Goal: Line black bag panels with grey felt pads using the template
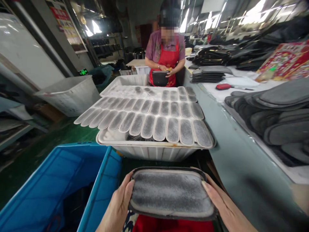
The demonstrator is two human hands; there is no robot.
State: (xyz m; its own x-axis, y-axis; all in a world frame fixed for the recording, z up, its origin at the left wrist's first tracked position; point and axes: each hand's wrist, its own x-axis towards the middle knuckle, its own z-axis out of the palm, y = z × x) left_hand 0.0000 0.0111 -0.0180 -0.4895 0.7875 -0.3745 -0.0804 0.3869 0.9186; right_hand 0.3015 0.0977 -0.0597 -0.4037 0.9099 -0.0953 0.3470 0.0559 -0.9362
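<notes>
One grey panel (169,193), near centre, right of blue bin (102,178); my left hand (122,191) and right hand (217,195), fingers clamped on opposite ends; step, I judge: steadying; next move needs even grip

Across the way stands a person (155,48) in a red apron (168,53) and a purple patterned top. At left sits a scuffed white bin (72,100), with a small green-lit display (83,71) just beyond it and a red-and-yellow poster (69,25) on the wall. Along the right, a grey-edged worktable (212,112) carries a red-handled tool (223,86) and, farther over, a bright red printed sheet (287,61).
</notes>
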